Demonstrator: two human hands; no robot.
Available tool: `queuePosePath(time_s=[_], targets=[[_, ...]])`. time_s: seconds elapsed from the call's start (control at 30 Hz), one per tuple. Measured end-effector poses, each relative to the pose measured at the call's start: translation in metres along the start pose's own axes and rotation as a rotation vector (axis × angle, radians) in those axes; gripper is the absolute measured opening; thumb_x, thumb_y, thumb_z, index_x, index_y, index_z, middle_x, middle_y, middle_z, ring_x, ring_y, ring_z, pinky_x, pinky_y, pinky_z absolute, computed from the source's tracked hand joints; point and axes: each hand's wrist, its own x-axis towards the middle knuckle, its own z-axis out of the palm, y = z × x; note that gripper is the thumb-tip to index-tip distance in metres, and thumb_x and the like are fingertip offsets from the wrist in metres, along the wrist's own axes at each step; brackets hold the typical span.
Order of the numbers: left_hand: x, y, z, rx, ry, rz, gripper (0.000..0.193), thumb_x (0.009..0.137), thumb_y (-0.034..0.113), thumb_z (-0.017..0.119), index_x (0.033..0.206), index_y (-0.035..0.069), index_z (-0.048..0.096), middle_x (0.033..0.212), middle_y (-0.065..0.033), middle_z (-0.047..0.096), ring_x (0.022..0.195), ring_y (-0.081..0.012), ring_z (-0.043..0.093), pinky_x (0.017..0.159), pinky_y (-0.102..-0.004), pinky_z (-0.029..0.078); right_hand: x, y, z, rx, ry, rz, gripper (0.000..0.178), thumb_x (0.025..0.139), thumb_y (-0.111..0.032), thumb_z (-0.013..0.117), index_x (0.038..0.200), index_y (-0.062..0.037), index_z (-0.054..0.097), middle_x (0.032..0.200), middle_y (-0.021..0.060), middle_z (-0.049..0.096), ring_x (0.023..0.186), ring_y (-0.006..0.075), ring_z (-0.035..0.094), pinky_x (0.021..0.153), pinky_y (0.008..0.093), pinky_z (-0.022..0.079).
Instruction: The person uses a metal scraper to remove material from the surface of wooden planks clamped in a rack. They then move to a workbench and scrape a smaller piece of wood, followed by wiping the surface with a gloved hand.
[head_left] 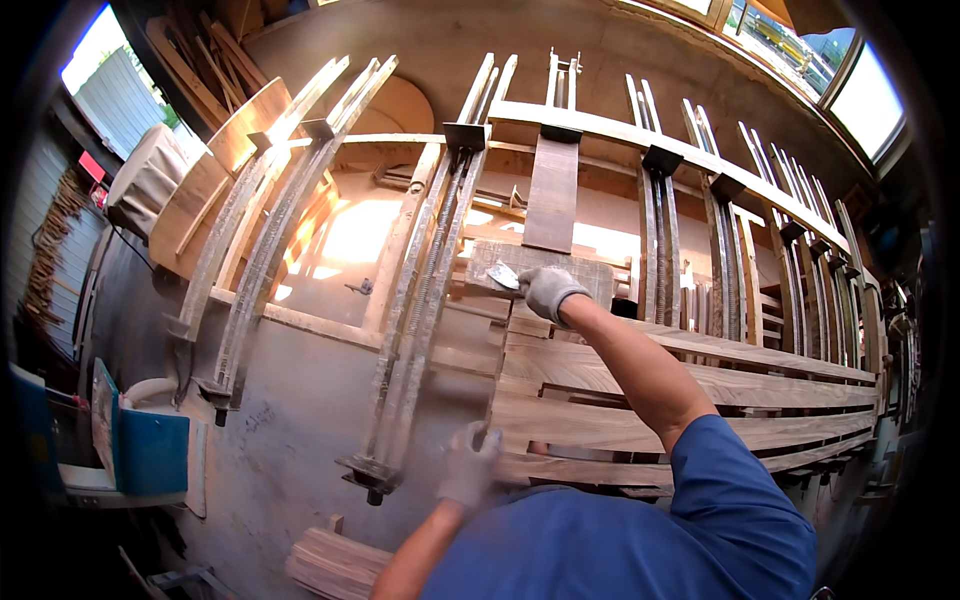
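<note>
My right hand [548, 293], in a pale grey glove, is closed around a putty knife [503, 275] whose light blade points left. It is over a worn, greyish board [590, 270] that lies crosswise beneath it. Just beyond, a brown flat board [551, 195] runs away from me toward a black clamp jaw. My left hand [470, 465], gloved too and slightly blurred, hangs low near the left ends of the long wooden slats [590, 420]. Its fingers are loosely bent with the thumb apart, and nothing shows in it.
Long metal bar clamps [410, 320] stand in a row across a wooden frame [320, 325], with more toward the right [720, 260]. A blue machine part [150, 450] is at lower left. Stacked wood strips [335, 560] lie near my left forearm. Windows [800, 50] are at upper right.
</note>
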Motion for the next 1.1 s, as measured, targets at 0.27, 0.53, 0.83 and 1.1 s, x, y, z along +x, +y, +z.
queuePosePath(time_s=[0.27,0.53,0.83,1.1], targets=[[0.002,0.004,0.001,-0.017,-0.022,-0.043,0.036,0.096,0.030,0.081,0.116,0.001,0.076,0.108,-0.0206,0.079,0.100,-0.0356,0.076,0.092,-0.0429,0.059,-0.091,0.032,-0.060,-0.094,0.046,0.070,0.037,0.107,-0.034,0.055,0.130,-0.0164,0.077,0.118,0.0204,0.079,0.111,0.0405,0.075,0.101,0.0493,0.058],[0.004,0.009,-0.006,-0.048,-0.126,-0.090,0.042,0.096,0.034,0.079,0.123,0.002,0.075,0.121,-0.0237,0.074,0.115,-0.0400,0.070,0.103,-0.0474,0.054,-0.154,0.084,0.009,0.202,0.076,0.019,0.050,0.100,-0.039,0.073,0.143,-0.0145,0.070,0.114,0.0178,0.080,0.107,0.0354,0.077,0.093,0.0450,0.061],[0.004,0.007,-0.006,-0.047,-0.134,-0.129,0.042,0.097,0.033,0.077,0.123,0.001,0.074,0.121,-0.0242,0.074,0.116,-0.0415,0.069,0.102,-0.0480,0.054,-0.159,0.111,0.038,0.426,0.188,-0.106,0.043,0.101,-0.036,0.071,0.140,-0.0176,0.073,0.110,0.0193,0.078,0.102,0.0379,0.075,0.090,0.0461,0.060],[0.006,0.023,-0.012,-0.054,-0.165,-0.174,0.044,0.097,0.034,0.077,0.126,0.001,0.074,0.128,-0.0248,0.073,0.122,-0.0415,0.068,0.106,-0.0468,0.053,-0.130,0.080,0.040,0.071,0.164,-0.184,0.040,0.100,-0.031,0.069,0.139,-0.0220,0.074,0.110,0.0171,0.078,0.098,0.0393,0.073,0.089,0.0461,0.059]])
